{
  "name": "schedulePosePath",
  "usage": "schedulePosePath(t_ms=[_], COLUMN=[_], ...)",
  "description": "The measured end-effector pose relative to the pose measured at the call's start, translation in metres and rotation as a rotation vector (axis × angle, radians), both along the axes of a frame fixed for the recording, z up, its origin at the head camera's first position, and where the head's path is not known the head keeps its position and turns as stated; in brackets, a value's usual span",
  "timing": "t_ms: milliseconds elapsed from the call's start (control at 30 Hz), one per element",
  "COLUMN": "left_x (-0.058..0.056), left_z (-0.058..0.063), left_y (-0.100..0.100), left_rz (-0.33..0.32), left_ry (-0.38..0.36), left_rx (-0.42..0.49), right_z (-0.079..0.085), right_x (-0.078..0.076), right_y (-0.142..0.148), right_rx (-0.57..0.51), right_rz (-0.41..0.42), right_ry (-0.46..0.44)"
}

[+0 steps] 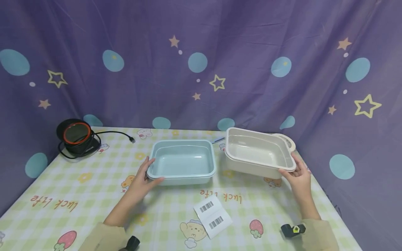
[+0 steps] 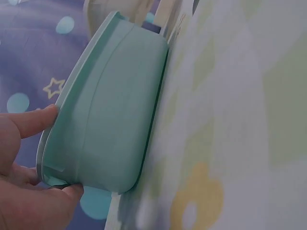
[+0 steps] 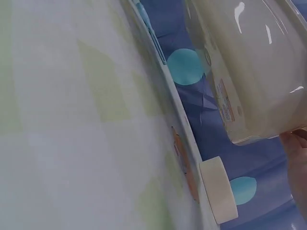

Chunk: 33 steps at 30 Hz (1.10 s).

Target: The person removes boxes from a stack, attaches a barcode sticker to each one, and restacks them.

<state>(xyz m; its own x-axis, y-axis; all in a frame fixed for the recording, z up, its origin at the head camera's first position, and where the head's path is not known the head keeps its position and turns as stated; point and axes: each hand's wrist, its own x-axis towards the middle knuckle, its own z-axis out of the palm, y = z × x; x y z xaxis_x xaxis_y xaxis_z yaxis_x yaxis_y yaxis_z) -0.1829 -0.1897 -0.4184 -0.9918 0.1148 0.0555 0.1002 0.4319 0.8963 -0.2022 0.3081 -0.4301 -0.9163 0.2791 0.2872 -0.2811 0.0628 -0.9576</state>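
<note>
A light blue plastic basin (image 1: 182, 162) is low over the tablecloth in the middle; whether its base fully touches the cloth I cannot tell. My left hand (image 1: 142, 179) holds its left end by the rim, thumb on the near side and fingers at the far side. To the right, a beige basin (image 1: 259, 150) is raised off the table and tilted. My right hand (image 1: 298, 176) grips its right near corner at the rim. In the right wrist view, the underside of the beige basin (image 3: 259, 72) shows, with part of the right hand (image 3: 297, 155) at its edge.
A white roll (image 1: 287, 141) lies behind the beige basin. A blue pen (image 1: 218, 140) lies between the basins. A sheet with barcode labels (image 1: 213, 216) lies in front. At the back left stands a black device (image 1: 76, 136) with an orange ring and a cable (image 1: 117, 132).
</note>
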Motion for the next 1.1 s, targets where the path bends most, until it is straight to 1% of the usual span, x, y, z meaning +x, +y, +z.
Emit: schedulePosePath(t_ms=[133, 267, 367, 533, 667, 767, 900, 1000, 1100], left_x=[0.002, 0.003, 0.003, 0.002, 0.003, 0.003, 0.002, 0.002, 0.002], left_z=[0.001, 0.002, 0.003, 0.005, 0.005, 0.004, 0.002, 0.002, 0.001], left_y=[-0.01, -0.019, -0.024, -0.032, -0.034, -0.034, -0.034, -0.034, -0.034], left_rz=[-0.017, -0.033, -0.031, -0.026, -0.038, -0.042, -0.022, -0.003, 0.005], left_ry=[-0.012, -0.026, -0.042, -0.068, -0.062, -0.059, -0.065, -0.072, -0.076], left_rx=[0.019, 0.006, -0.01, 0.007, 0.027, 0.034, 0.023, 0.026, 0.045], right_z=[-0.004, -0.007, -0.009, -0.011, -0.012, -0.013, -0.014, -0.015, -0.016], right_x=[-0.002, -0.003, -0.004, -0.006, -0.006, -0.006, -0.006, -0.007, -0.01], right_y=[-0.004, -0.008, -0.009, -0.009, -0.009, -0.008, -0.007, -0.005, -0.005], right_rx=[0.002, -0.004, 0.034, 0.105, 0.15, 0.198, 0.212, 0.235, 0.269], right_rz=[0.023, 0.066, 0.094, 0.146, 0.178, 0.193, 0.251, 0.3, 0.317], right_ry=[-0.031, -0.058, -0.075, -0.112, -0.144, -0.187, -0.228, -0.242, -0.262])
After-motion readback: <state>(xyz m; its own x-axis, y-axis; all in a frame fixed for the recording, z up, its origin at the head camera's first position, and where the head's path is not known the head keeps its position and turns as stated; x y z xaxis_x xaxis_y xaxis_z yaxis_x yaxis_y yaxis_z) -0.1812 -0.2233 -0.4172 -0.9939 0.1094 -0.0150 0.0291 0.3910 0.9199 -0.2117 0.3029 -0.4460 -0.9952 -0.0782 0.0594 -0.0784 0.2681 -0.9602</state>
